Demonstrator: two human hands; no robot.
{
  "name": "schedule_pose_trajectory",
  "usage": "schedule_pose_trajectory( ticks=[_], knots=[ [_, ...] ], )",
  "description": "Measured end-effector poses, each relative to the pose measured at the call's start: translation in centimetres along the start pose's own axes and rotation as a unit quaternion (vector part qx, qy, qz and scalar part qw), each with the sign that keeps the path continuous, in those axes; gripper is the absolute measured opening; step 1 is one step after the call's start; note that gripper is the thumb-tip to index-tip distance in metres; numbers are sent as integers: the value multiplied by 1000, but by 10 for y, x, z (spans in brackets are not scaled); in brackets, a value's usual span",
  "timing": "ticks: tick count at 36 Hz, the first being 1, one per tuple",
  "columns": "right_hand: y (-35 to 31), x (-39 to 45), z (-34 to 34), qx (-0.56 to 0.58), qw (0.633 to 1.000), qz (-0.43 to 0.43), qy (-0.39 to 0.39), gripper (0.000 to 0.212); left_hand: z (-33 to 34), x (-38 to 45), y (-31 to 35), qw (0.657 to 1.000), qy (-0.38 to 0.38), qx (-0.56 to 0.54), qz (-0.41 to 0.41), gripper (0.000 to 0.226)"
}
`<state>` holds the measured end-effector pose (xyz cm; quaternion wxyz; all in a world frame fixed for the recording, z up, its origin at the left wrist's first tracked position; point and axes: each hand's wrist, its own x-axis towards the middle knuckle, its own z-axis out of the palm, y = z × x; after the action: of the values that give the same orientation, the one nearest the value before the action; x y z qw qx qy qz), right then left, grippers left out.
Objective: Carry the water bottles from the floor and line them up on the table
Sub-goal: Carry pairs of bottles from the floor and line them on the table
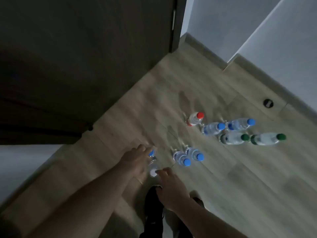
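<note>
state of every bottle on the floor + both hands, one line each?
red-cap bottle: upright on floor, untouched
two far blue-cap bottles: upright, side by side
two green-cap bottles: upright, side by side
two near blue-cap bottles: upright, close together
blue-cap bottle at left hand: on floor, fingers reaching it
white-cap bottle: on floor between hands
left hand: at bottle, grip unclear
right hand: fingertips at white cap, grip unclear

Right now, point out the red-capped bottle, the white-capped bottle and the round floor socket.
red-capped bottle (195, 119): head view, on its body.
white-capped bottle (153, 172): head view, on its cap.
floor socket (268, 103): head view, on its centre.
</note>
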<state>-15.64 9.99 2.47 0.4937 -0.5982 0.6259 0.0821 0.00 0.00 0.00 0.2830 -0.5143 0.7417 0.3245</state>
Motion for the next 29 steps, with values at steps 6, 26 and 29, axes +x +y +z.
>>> schedule_pose_trajectory(
  ticks=[6,26,29],
  knots=[
    [14,54,37,17,1000,3,-20,58,30,52,-18,999,-28,-20,3,58],
    [29,-22,-25,79,993,74,53,23,15,-51,13,997,41,-56,-14,10],
    [17,-87,-66,85,990,93,67,19,-20,-115,33,996,50,-77,-18,11]
  ],
)
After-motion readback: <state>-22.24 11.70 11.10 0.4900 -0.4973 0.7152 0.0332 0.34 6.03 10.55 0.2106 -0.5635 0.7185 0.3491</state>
